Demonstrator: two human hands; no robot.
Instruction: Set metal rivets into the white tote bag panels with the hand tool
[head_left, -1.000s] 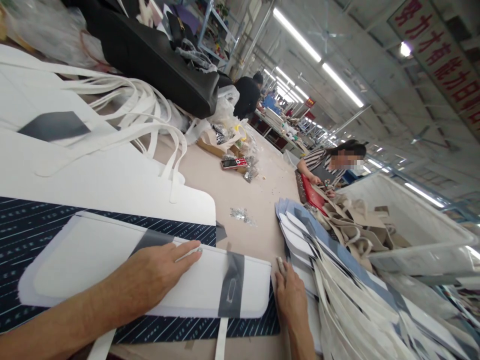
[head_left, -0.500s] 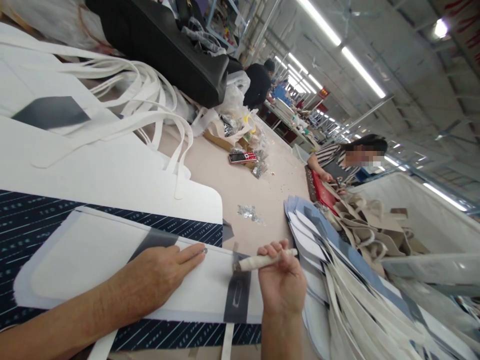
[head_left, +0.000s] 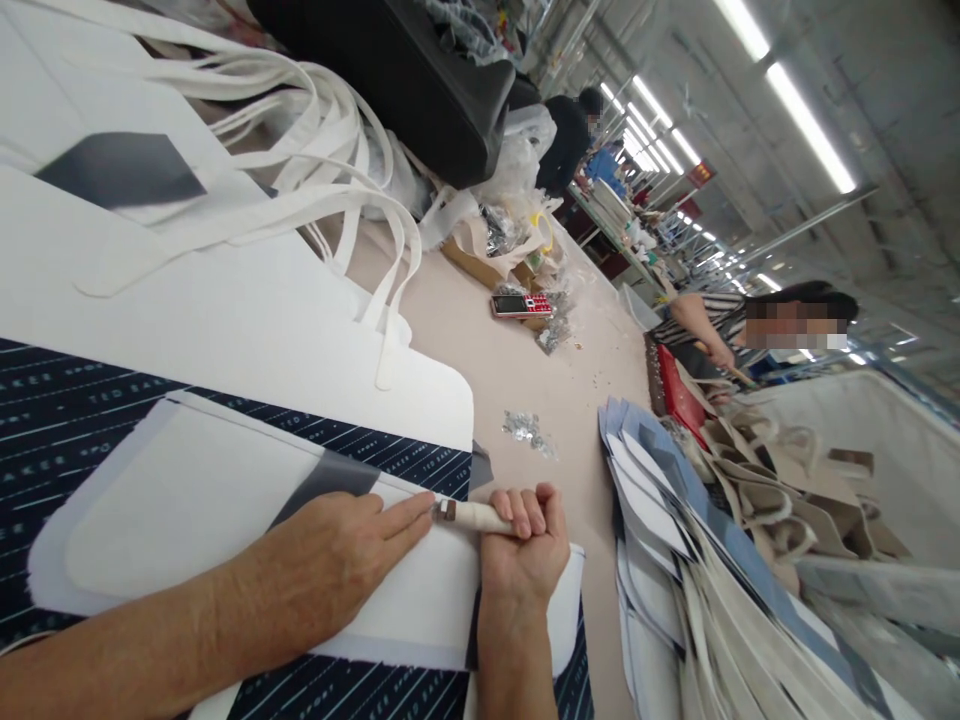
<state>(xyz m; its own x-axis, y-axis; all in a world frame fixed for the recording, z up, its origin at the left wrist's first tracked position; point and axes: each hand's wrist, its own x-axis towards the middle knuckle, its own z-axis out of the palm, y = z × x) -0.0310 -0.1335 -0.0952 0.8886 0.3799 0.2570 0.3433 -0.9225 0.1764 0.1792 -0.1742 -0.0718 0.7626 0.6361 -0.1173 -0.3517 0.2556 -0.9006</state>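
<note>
My left hand [head_left: 341,560] lies on a white bag panel [head_left: 172,510] with a grey strip across it. Its fingers reach right and pinch a small metal piece [head_left: 435,508] at the panel's upper edge. My right hand [head_left: 523,540] is closed around a tool with a pale wrapped handle [head_left: 480,517]. The tool's short metal end meets the metal piece at my left fingertips. Beneath the panel lies dark navy lining [head_left: 420,455] with diagonal white lines and lettering. What the covered part of the metal piece looks like is hidden by the fingers.
White panels with straps [head_left: 315,290] lie behind on the left. A red phone [head_left: 521,305] and scattered silver bits [head_left: 529,432] are on the table. Stacked panels [head_left: 660,520] stand to the right. Beyond, a person in stripes [head_left: 705,320] works beside beige bag pieces [head_left: 780,460].
My right hand has moved left with the tool, bringing its metal end up to the piece at my left fingertips. The camera view has shifted; the panel's right end now shows.
</note>
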